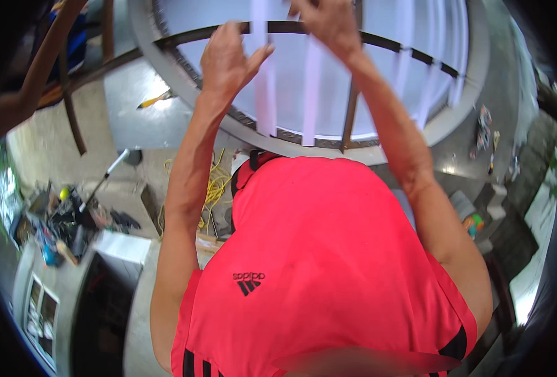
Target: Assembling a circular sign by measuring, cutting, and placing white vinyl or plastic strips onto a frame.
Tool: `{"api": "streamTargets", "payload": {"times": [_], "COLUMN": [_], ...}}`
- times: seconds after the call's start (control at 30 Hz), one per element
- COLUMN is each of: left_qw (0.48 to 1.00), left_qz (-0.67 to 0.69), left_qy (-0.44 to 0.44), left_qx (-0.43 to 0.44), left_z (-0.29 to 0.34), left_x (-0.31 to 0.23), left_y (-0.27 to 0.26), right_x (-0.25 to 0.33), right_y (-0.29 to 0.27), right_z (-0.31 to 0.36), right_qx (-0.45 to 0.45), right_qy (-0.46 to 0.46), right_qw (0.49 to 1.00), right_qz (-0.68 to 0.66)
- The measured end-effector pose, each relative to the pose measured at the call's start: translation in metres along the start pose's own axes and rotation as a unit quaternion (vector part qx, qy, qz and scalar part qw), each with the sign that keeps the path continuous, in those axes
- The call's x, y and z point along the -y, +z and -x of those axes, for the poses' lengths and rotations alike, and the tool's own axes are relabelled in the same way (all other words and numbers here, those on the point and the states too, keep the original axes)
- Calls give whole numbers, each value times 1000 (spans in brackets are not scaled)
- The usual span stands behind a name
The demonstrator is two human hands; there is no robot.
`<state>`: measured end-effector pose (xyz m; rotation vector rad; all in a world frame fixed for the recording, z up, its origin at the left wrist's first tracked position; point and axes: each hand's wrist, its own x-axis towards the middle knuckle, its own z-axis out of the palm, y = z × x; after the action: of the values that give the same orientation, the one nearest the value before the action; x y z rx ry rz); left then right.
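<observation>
Before me lies a large round frame with a pale grey rim. White strips run lengthwise over its bluish-white surface, and a dark brown curved band crosses them. My left hand is over the band's left part, thumb stretched toward a white strip and apart from the fingers. It holds nothing that I can see. My right hand reaches over the far part of the frame, above the band. Its fingers are blurred and partly cut off by the upper edge, so their grip is unclear.
A yellow-handled brush rests on a grey sheet at left. Yellow cord lies tangled on the floor. Tools and bags are heaped at lower left, near a white-handled tool. Brown bars stand at upper left.
</observation>
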<state>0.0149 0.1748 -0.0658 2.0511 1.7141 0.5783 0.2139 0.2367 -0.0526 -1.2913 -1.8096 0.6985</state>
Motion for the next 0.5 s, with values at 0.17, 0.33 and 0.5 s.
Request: {"api": "streamTargets", "payload": {"times": [0.17,0.33,0.5], "left_qw": [954,936,924], "left_qz": [-15,60,152], "left_qy": [-109,-108,-175], "left_qx": [279,331,305], "left_z": [52,66,79], "left_x": [-17,-12,-12], "left_y": [-6,2,2], "right_x": [60,15,-100], "right_y": [-88,-225,-314], "right_z": [169,280,371], "right_qx": [-154,-370,-365], "right_qy": [256,379,465], "right_qw": [953,840,788], "right_qz": [-57,123,171]}}
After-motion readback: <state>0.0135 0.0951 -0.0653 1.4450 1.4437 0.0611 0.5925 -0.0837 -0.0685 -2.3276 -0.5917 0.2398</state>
